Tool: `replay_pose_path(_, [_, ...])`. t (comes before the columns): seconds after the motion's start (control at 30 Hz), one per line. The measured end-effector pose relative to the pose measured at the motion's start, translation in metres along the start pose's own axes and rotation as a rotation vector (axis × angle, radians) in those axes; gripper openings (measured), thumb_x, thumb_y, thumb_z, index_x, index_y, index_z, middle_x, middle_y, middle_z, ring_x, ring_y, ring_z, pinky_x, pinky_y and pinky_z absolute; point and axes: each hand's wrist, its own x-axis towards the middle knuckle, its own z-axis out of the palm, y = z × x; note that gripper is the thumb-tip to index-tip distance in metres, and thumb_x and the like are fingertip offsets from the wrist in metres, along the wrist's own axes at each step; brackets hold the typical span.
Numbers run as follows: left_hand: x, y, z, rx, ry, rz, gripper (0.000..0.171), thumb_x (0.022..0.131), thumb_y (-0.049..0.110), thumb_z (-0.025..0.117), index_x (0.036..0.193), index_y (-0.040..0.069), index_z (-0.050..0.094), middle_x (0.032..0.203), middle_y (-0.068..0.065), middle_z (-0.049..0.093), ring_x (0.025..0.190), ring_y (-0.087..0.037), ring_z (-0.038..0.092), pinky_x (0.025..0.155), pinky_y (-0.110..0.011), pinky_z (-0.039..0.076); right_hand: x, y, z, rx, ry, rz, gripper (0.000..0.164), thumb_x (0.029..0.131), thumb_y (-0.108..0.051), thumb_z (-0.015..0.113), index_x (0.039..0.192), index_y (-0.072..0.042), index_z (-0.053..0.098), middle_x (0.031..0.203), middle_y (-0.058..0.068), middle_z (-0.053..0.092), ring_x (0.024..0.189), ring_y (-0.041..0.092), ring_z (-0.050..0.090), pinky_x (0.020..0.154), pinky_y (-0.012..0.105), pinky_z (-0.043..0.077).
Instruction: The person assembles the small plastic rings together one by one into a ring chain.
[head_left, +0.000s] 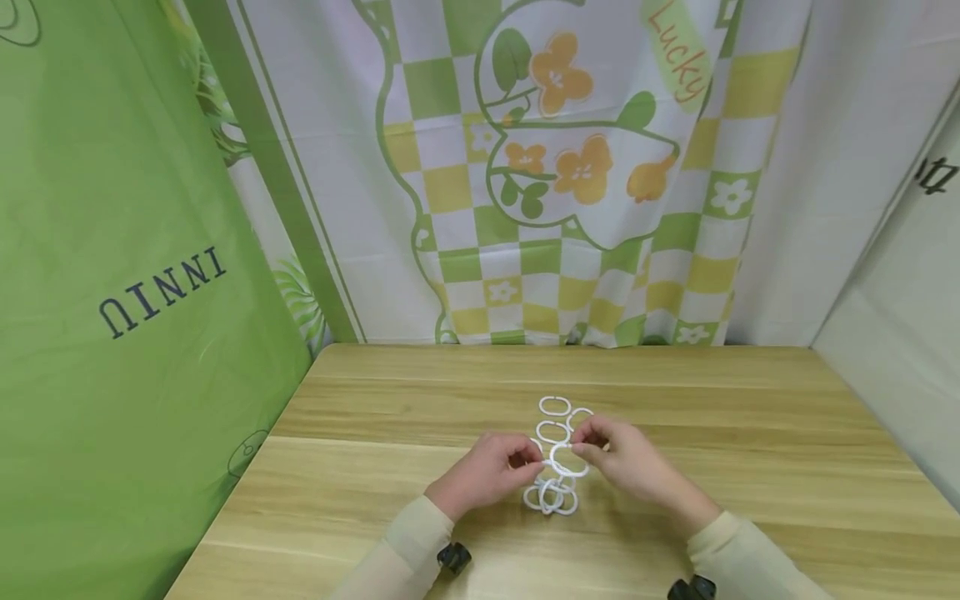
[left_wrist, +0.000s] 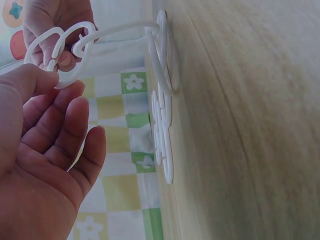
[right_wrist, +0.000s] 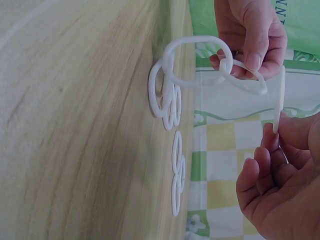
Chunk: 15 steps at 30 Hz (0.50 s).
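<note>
My left hand [head_left: 487, 473] pinches a white oval chain link [left_wrist: 90, 50] between thumb and index finger, its other fingers loosely bent. Facing it, my right hand [head_left: 628, 460] holds another white link [right_wrist: 281, 95] by its edge with thumb and fingertip. The two links overlap in the left wrist view; I cannot tell whether they are hooked together. From the left hand's link a further link [right_wrist: 200, 38] slants down to a small pile of linked white rings [head_left: 551, 498] on the table, just below the hands.
Several loose white links, among them a far one [head_left: 555, 398] and a nearer one [head_left: 552, 422], lie flat just beyond the hands on the wooden table [head_left: 360, 500]. A patterned curtain [head_left: 517, 275] hangs behind its far edge, and a green cloth [head_left: 150, 400] at the left.
</note>
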Motion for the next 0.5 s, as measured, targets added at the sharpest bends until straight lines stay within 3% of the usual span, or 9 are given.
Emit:
replay_pose_path(0.27, [0.0001,-0.0025,0.0012,-0.009,0.014,0.021,0.004,0.087,0.019,0.06,0.085,0.017,0.063,0.077,0.016,0.059,0.067,0.004,0.054,0.059,-0.013,0.046,0.0022,0.0022,0.0057,-0.009,-0.039,-0.044,0.004,0.085,-0.017,0.064,0.086,-0.015,0.06,0.08,-0.001,0.059,0.074,0.012,0.054,0.065,0.027,0.046])
replay_pose_path(0.5, [0.0008,-0.0008,-0.001,-0.029,0.006,-0.008,0.004,0.086,0.017,0.06,0.086,0.018,0.063,0.076,0.015,0.059,0.067,0.003,0.054,0.059,-0.014,0.046,0.0016,0.0006,0.008,0.037,-0.102,-0.033,0.005,0.085,-0.018,0.063,0.085,-0.014,0.06,0.08,-0.003,0.058,0.075,0.013,0.054,0.066,0.028,0.046])
